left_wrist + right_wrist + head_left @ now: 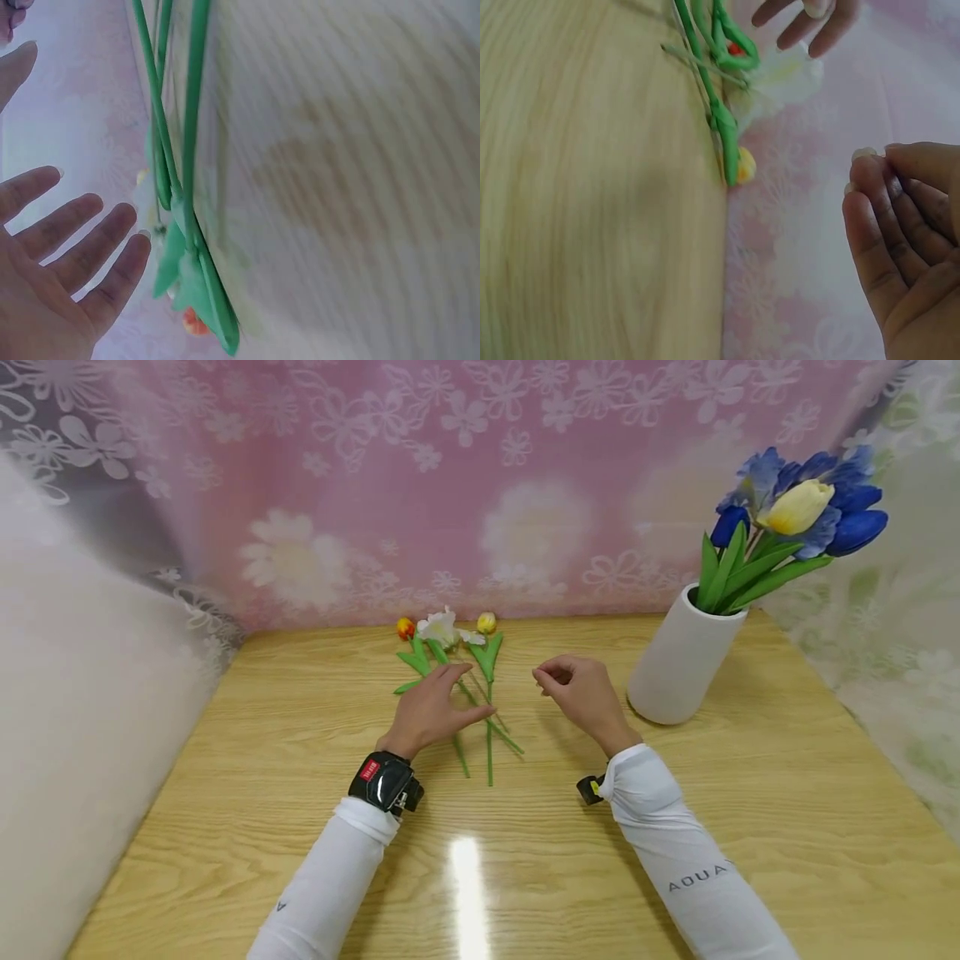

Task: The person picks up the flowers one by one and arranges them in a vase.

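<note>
Three artificial flowers lie on the wooden table in the head view: an orange tulip (pixel 406 627), a white flower (pixel 438 628) and a yellow tulip (pixel 487 622). Their green stems cross one another and point toward the person. Above these stems hovers the left hand (pixel 431 710), fingers and thumb spread; in the left wrist view it is apart from the stems (pixel 191 127). To the right of the flowers is the right hand (pixel 585 697), raised over the table. Its fingers are loosely bent, the thumb tip is close to the index fingertip, and nothing shows between them.
A white vase (pixel 682 668) stands at the right, holding blue flowers (pixel 858 531) and a pale yellow tulip (pixel 801 507) with green leaves. Behind the table's far edge hangs a pink floral curtain (pixel 405 527). Wrist straps with cameras (pixel 386 783) are on both wrists.
</note>
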The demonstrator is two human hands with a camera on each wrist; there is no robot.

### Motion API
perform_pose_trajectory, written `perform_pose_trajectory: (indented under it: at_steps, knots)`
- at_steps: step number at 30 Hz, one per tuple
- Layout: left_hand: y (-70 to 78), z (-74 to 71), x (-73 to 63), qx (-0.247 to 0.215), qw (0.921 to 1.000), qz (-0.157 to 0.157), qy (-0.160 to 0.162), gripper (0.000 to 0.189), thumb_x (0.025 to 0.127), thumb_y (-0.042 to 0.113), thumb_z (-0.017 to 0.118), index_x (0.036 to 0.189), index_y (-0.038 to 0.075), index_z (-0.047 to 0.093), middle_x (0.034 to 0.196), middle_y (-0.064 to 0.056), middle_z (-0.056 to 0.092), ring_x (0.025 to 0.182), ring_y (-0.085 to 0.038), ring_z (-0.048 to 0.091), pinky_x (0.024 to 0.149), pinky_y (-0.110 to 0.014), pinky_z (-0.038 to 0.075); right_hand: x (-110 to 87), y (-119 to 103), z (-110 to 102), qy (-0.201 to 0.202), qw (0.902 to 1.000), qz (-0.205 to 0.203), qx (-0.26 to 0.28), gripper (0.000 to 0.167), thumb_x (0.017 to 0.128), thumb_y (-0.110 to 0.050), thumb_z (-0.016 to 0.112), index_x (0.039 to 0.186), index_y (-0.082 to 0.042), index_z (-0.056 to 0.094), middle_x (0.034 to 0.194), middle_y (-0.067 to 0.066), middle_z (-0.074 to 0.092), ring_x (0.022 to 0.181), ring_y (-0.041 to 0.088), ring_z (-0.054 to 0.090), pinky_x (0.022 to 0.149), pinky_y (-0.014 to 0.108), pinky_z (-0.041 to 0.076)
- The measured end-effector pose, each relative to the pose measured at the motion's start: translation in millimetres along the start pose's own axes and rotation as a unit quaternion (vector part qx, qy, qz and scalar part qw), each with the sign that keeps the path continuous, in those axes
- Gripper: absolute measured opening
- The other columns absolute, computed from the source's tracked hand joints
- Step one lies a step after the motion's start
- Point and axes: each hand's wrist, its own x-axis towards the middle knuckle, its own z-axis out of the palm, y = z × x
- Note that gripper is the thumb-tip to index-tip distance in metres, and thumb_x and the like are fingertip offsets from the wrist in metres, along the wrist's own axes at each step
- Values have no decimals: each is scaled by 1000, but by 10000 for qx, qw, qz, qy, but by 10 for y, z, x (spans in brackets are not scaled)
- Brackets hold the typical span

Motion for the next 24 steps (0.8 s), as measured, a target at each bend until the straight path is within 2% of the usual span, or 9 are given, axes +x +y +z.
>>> perform_pose_trajectory:
  at_steps: [3,9,17,24]
  knots:
    - [-58,-16,-44,-13,10000,-35,38,76,82,59,65,141,15,48,137,-11,48,113,-30,55,81,-48,50,31,-19,102,-385,9991,177,75,18,94,-21,63,98,-6,72,83,8,70,75,27,67,64,37,52]
    - [-158,-57,-116,17,9998,-176,13,78,82,62,64,142,15,47,140,-9,46,116,-31,54,84,-51,48,112,-40,305,-1182,9916,523,24,23,96,-22,61,107,-4,70,93,12,70,82,26,66,70,38,53]
    - [-251,-84,-167,23,9995,-302,41,79,81,64,63,142,16,47,141,-8,46,120,-28,51,85,-49,48,215,-111,520,-1911,9796,505,-372,23,95,-20,62,110,-5,70,97,5,69,85,17,63,76,36,52]
    - [-312,-106,-214,12,9993,-380,38,78,81,63,63,142,17,46,139,-10,47,120,-30,50,84,-50,48,284,-158,673,-2383,9680,386,-691,28,96,-18,61,116,-1,67,104,7,68,93,19,63,81,36,52]
